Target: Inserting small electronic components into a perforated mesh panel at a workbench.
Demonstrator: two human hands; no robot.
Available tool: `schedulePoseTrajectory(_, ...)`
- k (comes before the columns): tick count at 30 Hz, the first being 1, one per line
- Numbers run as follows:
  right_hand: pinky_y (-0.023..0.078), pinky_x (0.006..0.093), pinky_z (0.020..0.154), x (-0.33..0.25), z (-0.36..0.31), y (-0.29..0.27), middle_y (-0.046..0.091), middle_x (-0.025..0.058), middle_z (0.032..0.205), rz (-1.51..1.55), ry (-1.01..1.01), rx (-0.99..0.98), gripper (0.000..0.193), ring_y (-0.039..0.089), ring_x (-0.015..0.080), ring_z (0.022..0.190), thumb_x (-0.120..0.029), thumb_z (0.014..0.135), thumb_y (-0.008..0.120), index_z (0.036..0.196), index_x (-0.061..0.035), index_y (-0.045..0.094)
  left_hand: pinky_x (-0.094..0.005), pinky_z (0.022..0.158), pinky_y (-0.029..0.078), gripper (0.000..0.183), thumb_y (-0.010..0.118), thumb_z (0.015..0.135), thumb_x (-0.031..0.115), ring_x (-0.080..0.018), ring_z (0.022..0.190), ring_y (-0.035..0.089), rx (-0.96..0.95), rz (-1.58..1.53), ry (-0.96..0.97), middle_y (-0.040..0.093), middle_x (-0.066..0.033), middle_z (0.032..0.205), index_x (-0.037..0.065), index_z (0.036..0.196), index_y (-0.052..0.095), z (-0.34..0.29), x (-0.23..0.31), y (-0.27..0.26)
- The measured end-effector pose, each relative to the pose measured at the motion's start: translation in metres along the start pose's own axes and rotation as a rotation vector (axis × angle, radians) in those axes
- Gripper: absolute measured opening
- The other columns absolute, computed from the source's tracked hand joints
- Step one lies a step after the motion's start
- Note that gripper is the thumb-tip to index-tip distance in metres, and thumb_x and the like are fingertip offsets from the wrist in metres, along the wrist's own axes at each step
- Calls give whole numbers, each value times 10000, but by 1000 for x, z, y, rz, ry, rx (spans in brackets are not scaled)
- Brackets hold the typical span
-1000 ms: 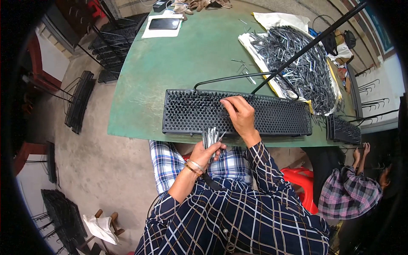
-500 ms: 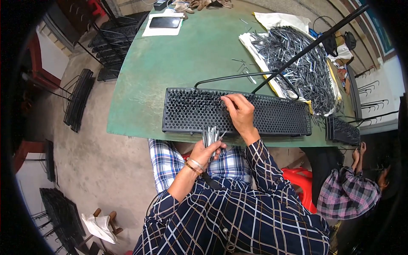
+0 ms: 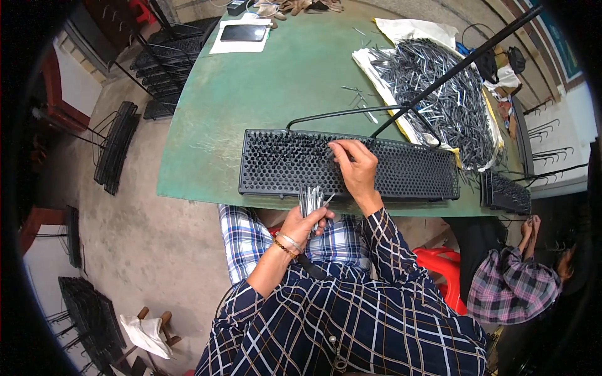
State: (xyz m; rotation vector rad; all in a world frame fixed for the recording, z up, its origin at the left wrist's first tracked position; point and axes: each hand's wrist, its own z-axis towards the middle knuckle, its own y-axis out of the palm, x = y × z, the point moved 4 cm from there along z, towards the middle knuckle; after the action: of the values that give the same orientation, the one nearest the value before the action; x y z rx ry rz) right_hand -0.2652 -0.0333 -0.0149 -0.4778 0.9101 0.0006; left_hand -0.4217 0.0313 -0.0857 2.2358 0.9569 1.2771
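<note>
Grip closed around a bundle of metal rods (image 3: pixel 311 200), the left hand (image 3: pixel 307 222) is poised at the near edge of a black tray (image 3: pixel 407 172) on a green counter (image 3: pixel 251 88). Above the tray's middle, the right hand (image 3: pixel 359 168) brings thumb and fingertips close together; whether they hold anything cannot be told. Dark stubs crowd the tray's far left, suggesting partial filling; holes at right look open. More rods lie heaped on a pale sack (image 3: pixel 417 28), far right.

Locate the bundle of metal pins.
The bundle is in the left hand, central in the head view, by the near edge of the black perforated rack.
</note>
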Motion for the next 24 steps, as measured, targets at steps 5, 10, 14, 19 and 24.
schedulePoseTrajectory(5, 489, 227, 516, -2, -4, -4, 638, 83, 805, -58, 7, -9, 77, 613, 128, 605, -24, 825, 637, 882, 21, 663, -221, 486, 424, 115, 564, 890, 87, -92, 617, 523, 14, -20, 14, 645, -109, 862, -17, 936, 577, -1, 1, 2)
schedulePoseTrajectory(10, 484, 226, 510, -8, -3, -3, 638, 81, 799, -122, -117, -7, 82, 616, 127, 599, -23, 828, 633, 888, 24, 663, -217, 481, 422, 100, 556, 890, 78, -91, 613, 518, 26, -28, 22, 645, -108, 861, -15, 923, 576, -1, 2, 2)
schedulePoseTrajectory(14, 482, 226, 512, -3, -2, -3, 641, 81, 802, -8, 28, 12, 84, 619, 128, 593, -24, 831, 628, 890, 24, 664, -218, 476, 423, 91, 559, 888, 76, -91, 615, 518, 10, 0, -1, 648, -110, 860, -11, 906, 577, 1, 0, -1)
schedulePoseTrajectory(19, 483, 221, 512, 3, -4, -2, 643, 84, 809, -10, 50, -9, 84, 619, 125, 598, -23, 833, 625, 890, 23, 668, -220, 473, 423, 83, 565, 884, 76, -91, 615, 522, 16, -10, 11, 650, -111, 861, -6, 898, 577, 1, -1, -1)
schedulePoseTrajectory(24, 486, 264, 564, -5, -5, -1, 625, 91, 827, -156, -84, -6, 92, 616, 168, 686, -61, 801, 667, 876, -12, 689, -218, 473, 421, 90, 573, 881, 81, -91, 617, 524, 18, -24, 27, 650, -110, 858, -5, 910, 577, 0, -1, 0)
